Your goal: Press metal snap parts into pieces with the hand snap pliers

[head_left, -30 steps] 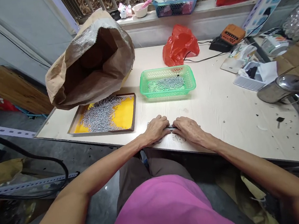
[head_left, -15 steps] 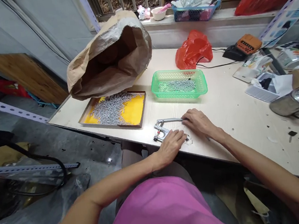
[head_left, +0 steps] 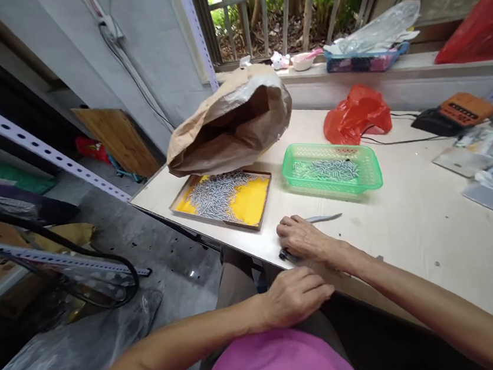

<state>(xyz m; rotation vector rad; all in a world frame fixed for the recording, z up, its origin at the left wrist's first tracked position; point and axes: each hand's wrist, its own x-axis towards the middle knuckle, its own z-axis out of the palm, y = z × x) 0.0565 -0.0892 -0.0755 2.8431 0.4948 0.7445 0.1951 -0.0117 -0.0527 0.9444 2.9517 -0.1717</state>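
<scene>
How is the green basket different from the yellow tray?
The green basket is see-through with little holes; the yellow tray is plain-sided and brown-edged. The yellow tray holds a big pile of shiny metal bits, the green basket fewer. Both sit on the table.

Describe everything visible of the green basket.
The green basket is shallow and oblong, with rounded corners and perforated walls, apparently translucent plastic. It stands upright on the pale table, right of the yellow-lined tray, the red bag behind it. Small silvery pieces lie loose inside, leaving some floor bare. Neither the left hand nor the right hand touches it.
</scene>
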